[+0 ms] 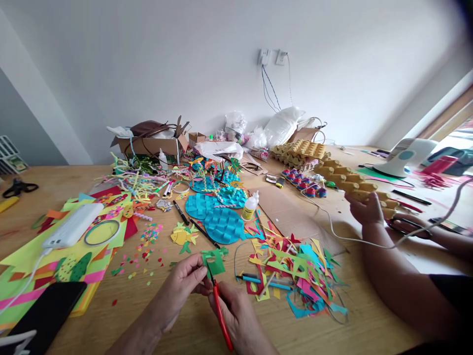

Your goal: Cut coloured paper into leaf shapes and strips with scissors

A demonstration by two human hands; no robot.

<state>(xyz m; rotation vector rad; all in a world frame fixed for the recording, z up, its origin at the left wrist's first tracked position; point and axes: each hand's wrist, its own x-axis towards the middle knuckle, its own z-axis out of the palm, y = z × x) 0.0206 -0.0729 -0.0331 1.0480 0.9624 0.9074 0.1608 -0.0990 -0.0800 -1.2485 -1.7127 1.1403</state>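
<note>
Between the fingertips of my left hand (185, 281) is a small piece of green paper (218, 262). My right hand (238, 313) grips a pair of scissors with red handles (220, 315), and the blades lie against the green paper. Just beyond my hands rests a yellow paper fish (182, 235) with green fins. Behind it lie blue paper fish shapes (223, 226) covered in curved strips. A white glue bottle (250, 206) with a yellow label stands beside them. Colourful paper scraps (295, 266) are heaped to the right of my hands.
At right, a co-worker's hand (364, 209) holds an egg carton (343, 178), the other black scissors (410, 226). A white cable (354, 238) crosses there. Leftward lie coloured paper sheets (99, 266), a power bank (74, 226) and a phone (48, 315). A cardboard box (151, 146) stands behind.
</note>
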